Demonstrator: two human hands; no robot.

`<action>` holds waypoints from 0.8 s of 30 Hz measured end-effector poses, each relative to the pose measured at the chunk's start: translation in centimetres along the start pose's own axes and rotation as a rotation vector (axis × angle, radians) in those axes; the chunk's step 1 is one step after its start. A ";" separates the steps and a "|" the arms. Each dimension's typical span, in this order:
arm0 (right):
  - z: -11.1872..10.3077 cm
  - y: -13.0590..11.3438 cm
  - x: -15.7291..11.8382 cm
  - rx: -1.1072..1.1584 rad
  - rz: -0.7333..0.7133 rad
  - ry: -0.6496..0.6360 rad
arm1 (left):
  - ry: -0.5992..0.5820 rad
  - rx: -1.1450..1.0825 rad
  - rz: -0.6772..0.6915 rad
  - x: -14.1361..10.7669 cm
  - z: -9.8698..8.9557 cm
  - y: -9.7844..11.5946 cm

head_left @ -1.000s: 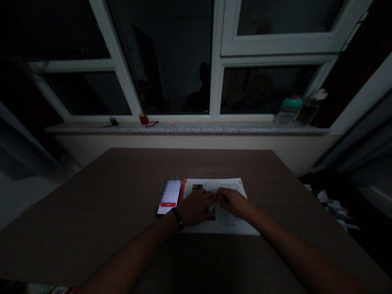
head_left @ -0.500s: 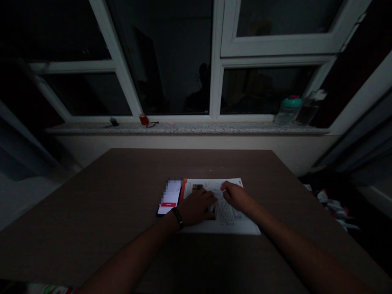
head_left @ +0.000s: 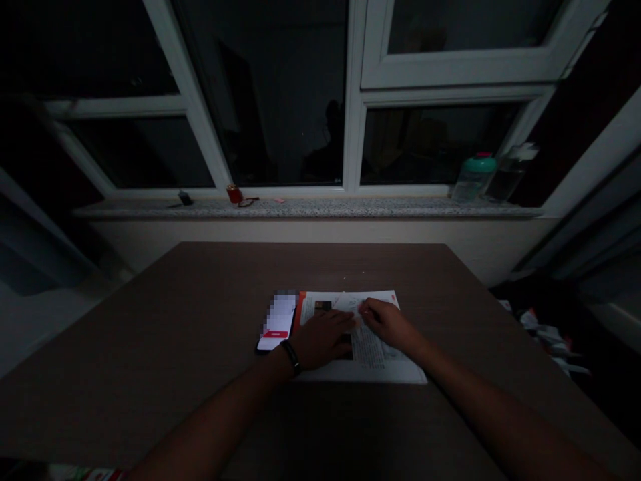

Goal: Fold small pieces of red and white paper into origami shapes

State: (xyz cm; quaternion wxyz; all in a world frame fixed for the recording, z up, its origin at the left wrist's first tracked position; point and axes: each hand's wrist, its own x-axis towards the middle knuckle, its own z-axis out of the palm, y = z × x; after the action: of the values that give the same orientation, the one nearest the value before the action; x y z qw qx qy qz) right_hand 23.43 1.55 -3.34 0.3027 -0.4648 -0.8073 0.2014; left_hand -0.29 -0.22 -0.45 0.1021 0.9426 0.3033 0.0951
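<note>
A printed sheet or booklet (head_left: 373, 357) with text, pictures and an orange left edge lies flat on the table. My left hand (head_left: 325, 339), with a dark band on its wrist, rests on it palm down, fingers stretched out. A small piece of white paper (head_left: 345, 302) lies on the print between my hands, partly under my left fingertips. My right hand (head_left: 385, 322) is closed in a pinch at the paper's right side; its fingertips are dim and partly hidden. Left of the print lies a phone (head_left: 278, 324) with its screen lit.
The brown table (head_left: 165, 334) reaches toward a window sill (head_left: 310, 208). On the sill stand a green-lidded bottle (head_left: 475, 177), a clear bottle (head_left: 508, 174), a small red jar (head_left: 234, 194) and a small dark bottle (head_left: 185, 198). Tiny specks lie beyond the print.
The small white paper now shows more between my hands, its tip pointing away from me. My right fingers have shifted slightly left and down. My left hand stays almost in place.
</note>
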 end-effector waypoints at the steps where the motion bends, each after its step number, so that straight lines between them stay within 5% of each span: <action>1: 0.0 0.1 0.0 -0.017 -0.005 0.005 | -0.002 0.002 -0.003 0.0 0.0 0.0; 24: -1.2 0.5 0.2 0.089 -0.116 -0.143 | -0.015 -0.023 -0.032 0.0 -0.2 0.1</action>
State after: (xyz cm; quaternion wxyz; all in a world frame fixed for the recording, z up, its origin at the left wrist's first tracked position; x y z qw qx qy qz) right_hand 24.42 2.01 -2.70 0.2758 -0.3876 -0.8427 0.2520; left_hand -0.27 -0.25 -0.25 0.1166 0.9371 0.3166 0.0899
